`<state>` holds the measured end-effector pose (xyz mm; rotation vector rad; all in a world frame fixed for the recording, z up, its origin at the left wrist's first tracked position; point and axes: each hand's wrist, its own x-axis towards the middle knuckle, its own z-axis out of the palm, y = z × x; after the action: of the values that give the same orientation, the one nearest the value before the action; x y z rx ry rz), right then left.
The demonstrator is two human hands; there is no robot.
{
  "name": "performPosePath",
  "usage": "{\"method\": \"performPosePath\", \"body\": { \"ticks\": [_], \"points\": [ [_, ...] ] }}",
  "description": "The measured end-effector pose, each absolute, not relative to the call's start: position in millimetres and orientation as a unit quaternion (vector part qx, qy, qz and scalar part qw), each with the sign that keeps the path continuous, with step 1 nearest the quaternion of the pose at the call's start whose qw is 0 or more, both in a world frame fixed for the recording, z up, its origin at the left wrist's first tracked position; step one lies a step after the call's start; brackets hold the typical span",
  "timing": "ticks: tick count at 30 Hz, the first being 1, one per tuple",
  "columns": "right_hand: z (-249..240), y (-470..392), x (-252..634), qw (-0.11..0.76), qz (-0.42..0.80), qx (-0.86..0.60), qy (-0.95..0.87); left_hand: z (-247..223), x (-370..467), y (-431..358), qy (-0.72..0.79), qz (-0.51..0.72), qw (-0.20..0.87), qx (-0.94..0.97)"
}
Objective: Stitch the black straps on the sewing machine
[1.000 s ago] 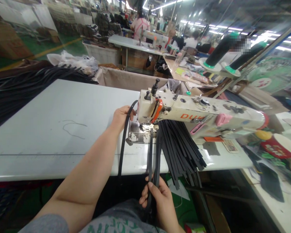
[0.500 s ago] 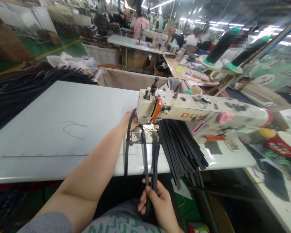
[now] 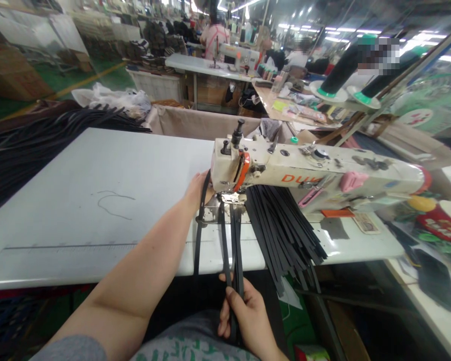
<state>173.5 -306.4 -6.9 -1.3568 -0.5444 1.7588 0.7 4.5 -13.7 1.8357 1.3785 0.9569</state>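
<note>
Near the table's front edge, my right hand [image 3: 244, 306] is closed on several black strips [image 3: 237, 250] that run up to the needle area of a white sewing machine [image 3: 270, 160]. My left hand [image 3: 201, 190] reaches behind the machine's head, its fingers mostly hidden there. A single black strip [image 3: 198, 240] loops over beside that hand and hangs down past the table edge. Right of the needle, a fanned bundle of black strips [image 3: 285, 230] lies under the machine arm.
The white table [image 3: 60, 200] carries a printed ruler and a loose thread [image 3: 115, 205]. Many black strips [image 3: 41, 140] are piled at the left. Thread cones [image 3: 334, 75] stand at the right. A person [image 3: 214, 40] sits at another machine behind.
The strips in my right hand lie slightly closer together near the needle. The view has shifted a little; both hands remain in nearly the same places.
</note>
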Motion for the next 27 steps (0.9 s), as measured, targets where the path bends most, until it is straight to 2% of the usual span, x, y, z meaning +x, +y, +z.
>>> {"method": "performPosePath", "body": {
  "ticks": [4, 10, 19, 27],
  "points": [
    [-8, -308, 176, 0.412, 0.699, -0.542, -0.220, -7, 3, 1, 0.550, 0.331, 0.274, 0.716],
    [-5, -300, 175, 0.434, 0.675, -0.551, -0.228, 0, 4, -2, 0.563, 0.335, 0.295, 0.696],
    [7, -289, 166, 0.438, 0.662, -0.569, -0.212, -1, 7, -3, 0.586, 0.338, 0.257, 0.690],
    [11, -287, 164, 0.435, 0.656, -0.580, -0.209, -6, 7, -2, 0.577, 0.372, 0.294, 0.665]
  ]
}}
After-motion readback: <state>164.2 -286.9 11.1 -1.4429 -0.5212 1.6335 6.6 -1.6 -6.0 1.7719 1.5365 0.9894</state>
